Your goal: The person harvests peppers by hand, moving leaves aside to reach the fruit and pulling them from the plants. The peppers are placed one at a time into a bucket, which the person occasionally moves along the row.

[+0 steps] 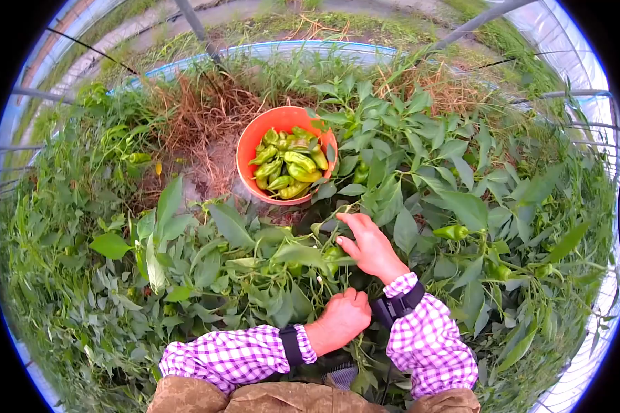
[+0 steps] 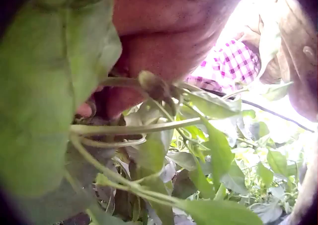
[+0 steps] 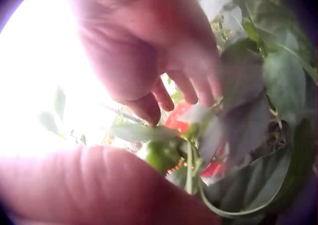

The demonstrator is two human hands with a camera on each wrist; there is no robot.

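1 pepper (image 3: 162, 156) hangs on the wearer's side of the bucket (image 1: 253, 129), beside the right hand (image 1: 370, 248), thumb and forefinger spread. Left hand (image 1: 342, 319), farther from the bucket: curled, grip hidden. Pepper probably light, smooth, bruisable; best cupped bodily.

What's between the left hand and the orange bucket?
The head view shows leafy pepper-plant foliage filling the stretch between the left hand and the orange bucket; it isn't bare.
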